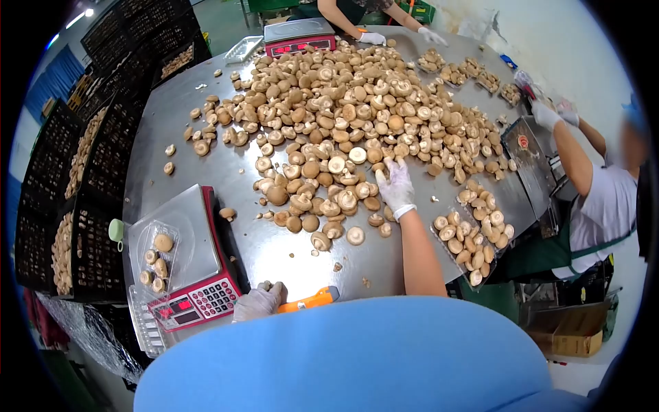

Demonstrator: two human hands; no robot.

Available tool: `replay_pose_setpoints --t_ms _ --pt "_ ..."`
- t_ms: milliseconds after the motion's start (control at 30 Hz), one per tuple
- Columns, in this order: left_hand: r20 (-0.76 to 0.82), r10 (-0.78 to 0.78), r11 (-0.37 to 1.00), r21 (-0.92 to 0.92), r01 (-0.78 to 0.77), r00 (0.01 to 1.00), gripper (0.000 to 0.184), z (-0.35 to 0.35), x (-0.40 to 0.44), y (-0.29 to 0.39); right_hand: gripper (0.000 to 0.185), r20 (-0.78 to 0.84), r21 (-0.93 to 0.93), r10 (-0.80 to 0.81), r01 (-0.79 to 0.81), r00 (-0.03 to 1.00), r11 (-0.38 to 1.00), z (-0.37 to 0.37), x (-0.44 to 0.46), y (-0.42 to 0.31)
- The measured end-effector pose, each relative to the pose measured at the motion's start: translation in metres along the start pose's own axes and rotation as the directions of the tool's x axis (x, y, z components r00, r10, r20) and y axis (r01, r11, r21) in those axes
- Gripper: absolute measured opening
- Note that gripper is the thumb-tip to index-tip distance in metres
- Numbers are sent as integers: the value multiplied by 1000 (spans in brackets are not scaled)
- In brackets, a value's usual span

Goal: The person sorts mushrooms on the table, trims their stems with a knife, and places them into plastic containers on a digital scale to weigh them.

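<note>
My right hand (396, 188), in a white glove, reaches over the near right edge of a large pile of brown mushrooms (322, 103). Its fingers are stretched and apart, with the tips among the mushrooms. My left hand (258, 303), gloved too, rests low by the table's near edge with its fingers curled; what they hold, if anything, I cannot make out. An orange utility knife (309, 300) lies just right of it. To its left is a red scale (199, 302), bearing a clear plastic tray (168, 235) with several mushrooms inside.
Filled mushroom trays (473, 237) sit at the right edge, with more (473, 69) at the far right. A second scale (298, 34) stands at the back. Black crates (103, 172) are stacked left. Two co-workers' gloved hands (373, 38) (546, 115) show across and right.
</note>
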State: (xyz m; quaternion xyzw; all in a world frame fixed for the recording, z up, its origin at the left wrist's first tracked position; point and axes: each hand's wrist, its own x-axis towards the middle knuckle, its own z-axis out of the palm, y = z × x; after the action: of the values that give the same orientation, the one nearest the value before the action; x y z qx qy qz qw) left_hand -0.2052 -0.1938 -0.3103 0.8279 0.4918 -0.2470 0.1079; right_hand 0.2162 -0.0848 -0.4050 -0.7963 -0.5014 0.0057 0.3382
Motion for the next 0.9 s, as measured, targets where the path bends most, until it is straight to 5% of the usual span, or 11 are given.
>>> replay_pose_setpoints --t_ms 167,267,367,500,567,633,700,767,833,867,900 --pt "51 76 962 -267 -59 996 49 -10 20 9 36 56 190 -267 252 962 949 -10 -14 -9" --pt "-445 84 885 -378 -272 891 38 -6 31 29 30 -48 28 -355 357 934 934 -28 -15 -50" --pt "-570 142 795 -422 -436 810 40 -14 37 51 33 -101 151 -410 421 907 895 -25 -5 -102" --pt "-589 214 810 -339 -478 780 39 5 50 62 40 240 -40 -421 442 875 896 7 10 -118" --pt "-548 215 789 -391 -474 808 37 0 45 58 36 416 21 -269 287 869 958 11 24 -116" --pt "-534 233 792 -380 -477 813 33 -6 40 50 34 432 -162 -292 392 853 906 1 21 -123" --pt "-608 9 475 -696 -538 794 31 -2 36 45 35 79 -57 -553 558 829 828 -11 1 -139" --pt "-388 -81 -148 -906 -396 918 42 15 49 38 34 217 293 -561 495 799 818 -22 -20 -166" --pt "-302 -52 -473 -832 -290 952 45 1 50 26 32 335 434 -643 493 688 754 -4 -48 -172" --pt "-347 2 -609 -744 -274 938 47 -4 49 20 34 330 273 -695 640 639 718 12 -49 -166" --pt "-369 1 -582 -756 -299 930 52 -9 50 12 36 336 292 -653 584 679 757 15 -49 -163"
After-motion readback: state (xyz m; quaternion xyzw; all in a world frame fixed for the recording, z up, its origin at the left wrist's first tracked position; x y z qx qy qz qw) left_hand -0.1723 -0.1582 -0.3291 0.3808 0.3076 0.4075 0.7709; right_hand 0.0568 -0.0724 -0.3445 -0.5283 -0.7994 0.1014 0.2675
